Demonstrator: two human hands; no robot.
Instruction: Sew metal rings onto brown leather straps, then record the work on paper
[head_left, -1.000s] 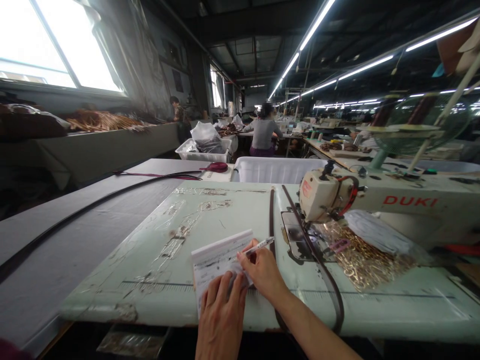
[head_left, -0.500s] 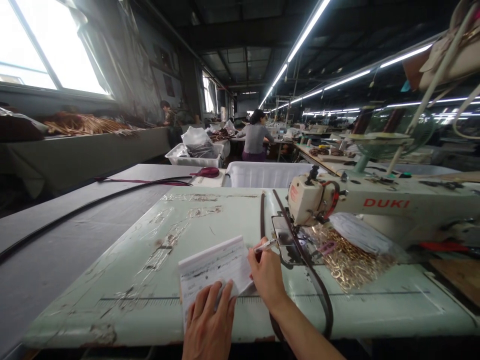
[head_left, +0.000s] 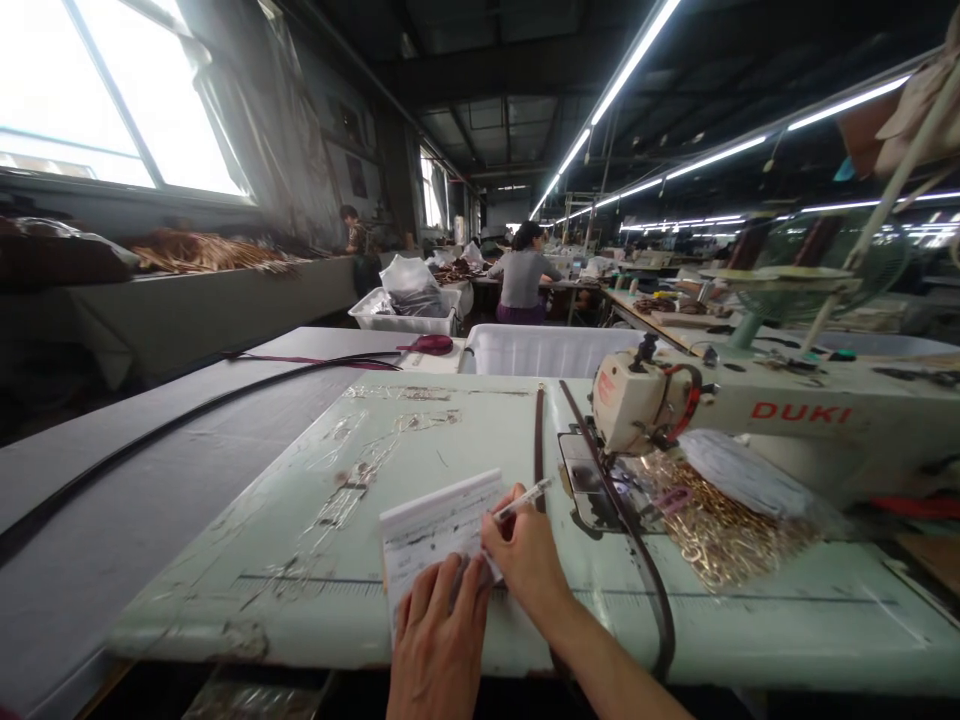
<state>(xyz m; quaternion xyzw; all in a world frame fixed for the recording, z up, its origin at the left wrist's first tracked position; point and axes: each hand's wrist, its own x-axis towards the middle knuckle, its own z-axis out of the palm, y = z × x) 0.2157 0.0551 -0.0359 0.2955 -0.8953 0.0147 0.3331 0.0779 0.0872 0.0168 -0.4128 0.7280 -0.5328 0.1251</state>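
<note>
A pale green table (head_left: 405,455), scuffed and glossy, fills most of my view in a long, strip-lit workroom. Nearest me, my left hand (head_left: 439,635) lies on the pad (head_left: 435,520), fingers slightly parted and pressing rather than gripping. The pad sits tilted on the table in front of me, with writing on it. I'd judge it light and bendy, quick to crease and apt to skid on this finish, so flat fingers on its lower part suit it better than a pinch. My right hand (head_left: 529,560) has the pen (head_left: 536,490) pinched at the pad's right edge. That looks light, stiff and perhaps slick; I'd take it low on the barrel, near the tip, which I can't make out. Beyond the right hand runs a strap (head_left: 539,430), then the sewing machine (head_left: 626,400) to the right, a white bin (head_left: 555,350), and farther off a seated person (head_left: 525,275).
</note>
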